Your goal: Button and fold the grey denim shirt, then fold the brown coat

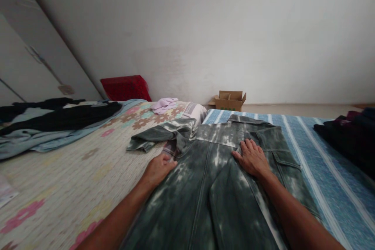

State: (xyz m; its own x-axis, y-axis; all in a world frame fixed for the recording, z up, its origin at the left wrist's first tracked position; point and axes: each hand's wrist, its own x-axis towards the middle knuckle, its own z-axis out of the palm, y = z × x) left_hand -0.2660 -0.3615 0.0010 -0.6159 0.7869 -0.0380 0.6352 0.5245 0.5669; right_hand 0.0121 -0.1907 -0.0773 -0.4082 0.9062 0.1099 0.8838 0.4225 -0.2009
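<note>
A dark green garment with pale tie-dye patches lies spread over the bed, its collar toward the wall and one sleeve stretched out to the left. At its left edge, my left hand has its fingers closed on the fabric near the underarm. My right hand rests flat on the garment's upper right part, fingers spread, beside a flap pocket. The other sleeve lies folded along the right side.
Dark clothes lie at the left on a floral sheet. A pink cloth, a red item and an open cardboard box are farther back. Folded dark clothes sit on the blue striped sheet.
</note>
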